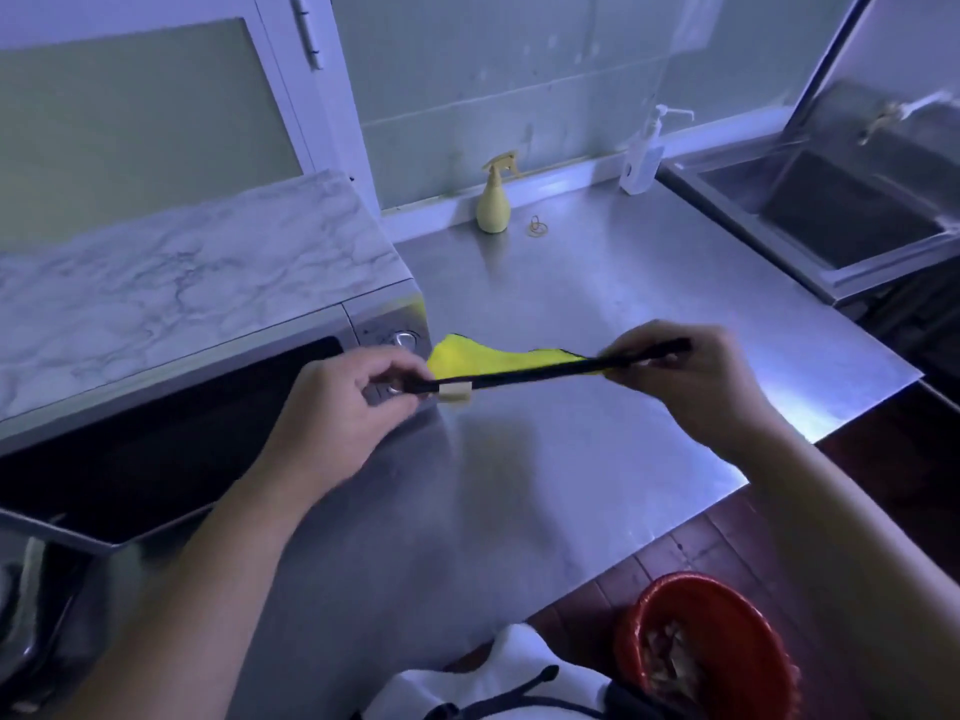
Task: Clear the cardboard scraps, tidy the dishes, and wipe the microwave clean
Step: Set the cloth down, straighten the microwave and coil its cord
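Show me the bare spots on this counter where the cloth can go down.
Widest bare patch of the counter: between the microwave and the sink, in front of the spray bottle and rubber bands. More bare steel runs to the near edge. Crowded only along the back wall, by the pump bottle.

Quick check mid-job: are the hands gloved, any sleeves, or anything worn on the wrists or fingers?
No gloves: the left hand and the right hand are bare, with no ring, watch or band showing. The left forearm and the right forearm are uncovered to the frame edge, with no sleeve in view. At the bottom edge, a white cloth garment with a dark cord shows.
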`<action>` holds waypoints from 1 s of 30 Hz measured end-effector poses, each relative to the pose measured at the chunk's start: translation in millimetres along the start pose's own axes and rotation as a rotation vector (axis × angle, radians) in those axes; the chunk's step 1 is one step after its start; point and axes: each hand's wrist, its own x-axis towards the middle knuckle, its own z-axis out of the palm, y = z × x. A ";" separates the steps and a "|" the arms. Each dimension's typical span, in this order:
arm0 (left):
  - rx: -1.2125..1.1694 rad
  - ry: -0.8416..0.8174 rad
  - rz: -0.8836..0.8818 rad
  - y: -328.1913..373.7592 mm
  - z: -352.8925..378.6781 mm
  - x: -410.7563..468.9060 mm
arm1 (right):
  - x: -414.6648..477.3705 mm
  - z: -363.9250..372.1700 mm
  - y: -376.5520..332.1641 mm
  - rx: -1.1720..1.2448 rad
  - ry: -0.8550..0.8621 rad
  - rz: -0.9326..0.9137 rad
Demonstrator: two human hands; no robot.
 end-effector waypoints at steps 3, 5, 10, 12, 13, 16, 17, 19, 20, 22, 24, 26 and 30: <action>0.072 -0.207 -0.134 -33.5 21.3 -53.6 | -56.2 28.8 46.3 -0.090 -0.105 0.111; 0.081 -0.384 -0.303 -63.8 42.6 -88.2 | -90.3 55.0 83.9 -0.174 -0.251 0.275; 0.125 -0.673 -0.500 -107.0 83.1 -148.1 | -144.1 98.2 140.6 -0.311 -0.403 0.527; 0.075 -0.681 -0.521 -110.7 85.1 -150.0 | -144.9 98.6 144.3 -0.308 -0.412 0.549; 0.035 -0.697 -0.534 -112.8 83.9 -147.4 | -141.9 96.4 144.1 -0.280 -0.435 0.548; -0.092 -0.792 -0.554 -121.7 79.8 -130.9 | -122.0 86.2 144.0 -0.238 -0.526 0.533; -0.124 -0.786 -0.561 -124.9 80.1 -123.9 | -112.8 83.7 144.0 -0.232 -0.529 0.546; -0.162 -0.668 -0.571 -132.4 84.3 -105.6 | -90.6 81.4 145.9 -0.203 -0.463 0.575; -0.183 -0.577 -0.580 -136.7 87.7 -94.2 | -78.2 82.4 147.3 -0.183 -0.407 0.580; -0.230 -0.405 -0.597 -149.4 98.2 -67.4 | -51.6 87.3 153.3 -0.143 -0.288 0.573; -0.221 -0.290 -0.613 -164.8 111.2 -40.1 | -24.9 95.4 163.7 -0.083 -0.188 0.586; -0.173 -0.216 -0.637 -176.3 126.4 -18.4 | -0.4 106.5 176.4 -0.061 -0.140 0.626; -0.027 -0.124 -0.671 -186.8 152.1 3.3 | 34.4 130.9 198.7 -0.202 -0.084 0.630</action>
